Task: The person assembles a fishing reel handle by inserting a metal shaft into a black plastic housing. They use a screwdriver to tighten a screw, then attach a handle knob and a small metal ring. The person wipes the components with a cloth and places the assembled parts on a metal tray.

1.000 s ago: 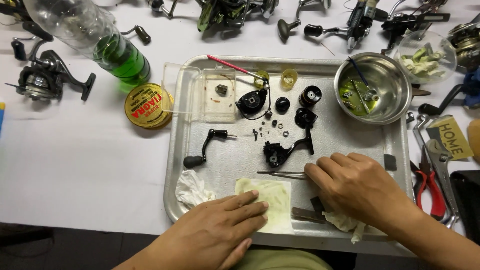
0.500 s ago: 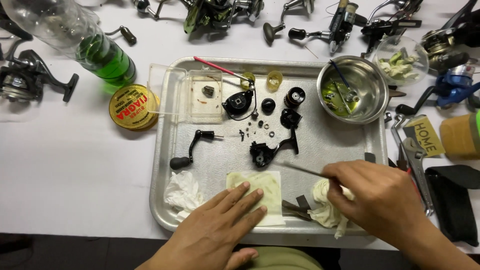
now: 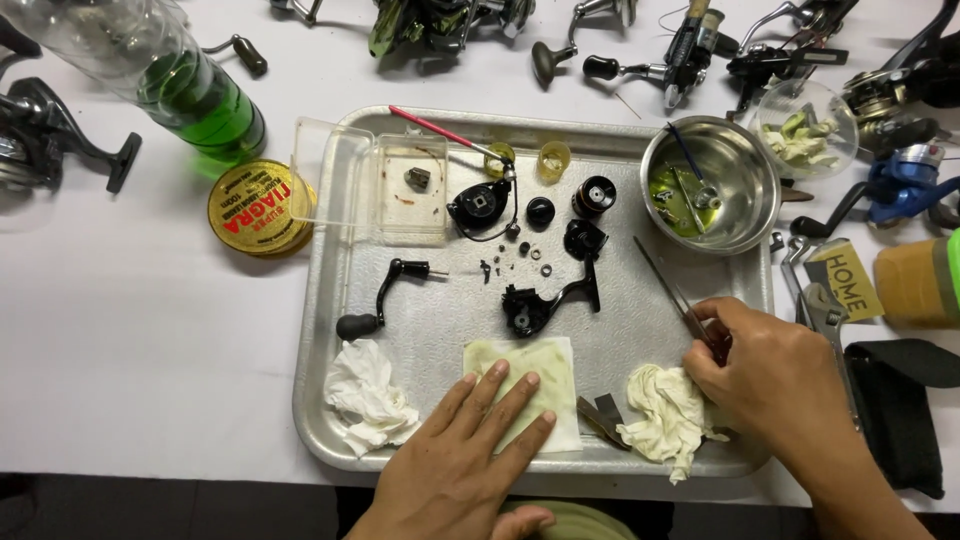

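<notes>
Steel tray [image 3: 330,420], seen from the head camera, carries the dismantled reel parts: a black crank handle [image 3: 385,295], a black reel body [image 3: 545,300], a spool [image 3: 594,195] and small loose bits between them. Two crumpled rags lie on it, a white one [image 3: 365,395] at the near left and a yellowed one [image 3: 668,415] beside the right hand [image 3: 780,375]. That hand pinches a pair of tweezers [image 3: 665,285], tips pointing toward the steel bowl [image 3: 745,215], which holds greenish liquid and a brush. The left hand [image 3: 455,460] lies flat, fingers spread, on a folded stained cloth [image 3: 535,375]. A clear plastic box [image 3: 400,190] holds one small part. Left of the tray sit a yellow tin [image 3: 258,208] and a bottle [image 3: 190,85] of green liquid.
</notes>
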